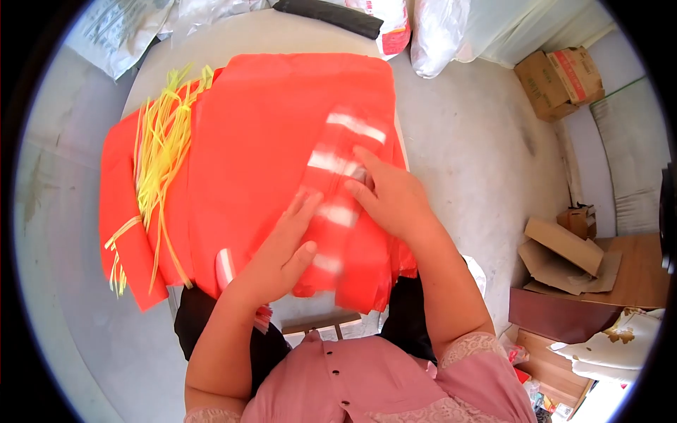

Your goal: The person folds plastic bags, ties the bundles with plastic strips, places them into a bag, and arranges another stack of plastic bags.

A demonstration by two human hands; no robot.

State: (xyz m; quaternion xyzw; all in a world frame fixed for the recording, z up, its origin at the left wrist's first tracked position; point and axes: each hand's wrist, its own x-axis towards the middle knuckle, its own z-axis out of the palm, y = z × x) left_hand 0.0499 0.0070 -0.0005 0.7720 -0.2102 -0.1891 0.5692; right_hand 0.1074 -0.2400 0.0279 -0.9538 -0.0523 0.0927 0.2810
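Note:
A wide pile of thin, bright red sheets point(282, 106), perhaps plastic bags, covers the table in front of me. On its right side lies a red folded strip with white bands point(330, 162), slightly blurred. My left hand point(278, 257) rests at the strip's left edge, fingers stretched out and thumb apart. My right hand point(391, 194) touches the strip's upper right part with index finger and thumb apart; its other fingers are partly hidden. Beside my left wrist shows another red and white piece point(225, 266). A bunch of yellow ribbon strips point(162, 151) lies across the pile's left side.
At lower left, a red bundle point(134, 257) is tied with yellow ribbon. A black roll point(330, 17) and white plastic bags point(438, 35) sit at the back. Cardboard boxes point(560, 81) stand at right, with an opened carton point(568, 257) on a brown cabinet.

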